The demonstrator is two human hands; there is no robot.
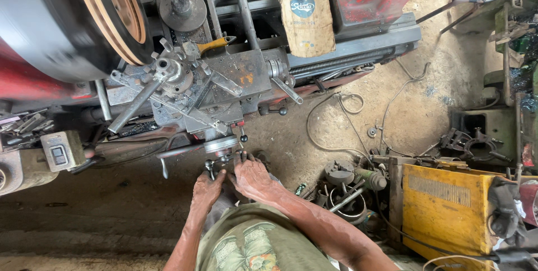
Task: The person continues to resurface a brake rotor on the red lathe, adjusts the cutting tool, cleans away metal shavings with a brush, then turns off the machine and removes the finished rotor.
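**Handwheel under both hands**

The handwheel sits at the front of the lathe, low on its carriage. The left hand grips the small crank just below it, fingers curled round. The right hand lies beside it, fingertips touching the wheel's underside; its grip cannot be made out. A yellow box stands well right.

1. This is a machine workshop: a big grey metal lathe with levers stands just above the right hand.
2. A dented yellow metal box machine sits right of that hand.
3. Greasy metal parts lie on the dirt floor beside it.
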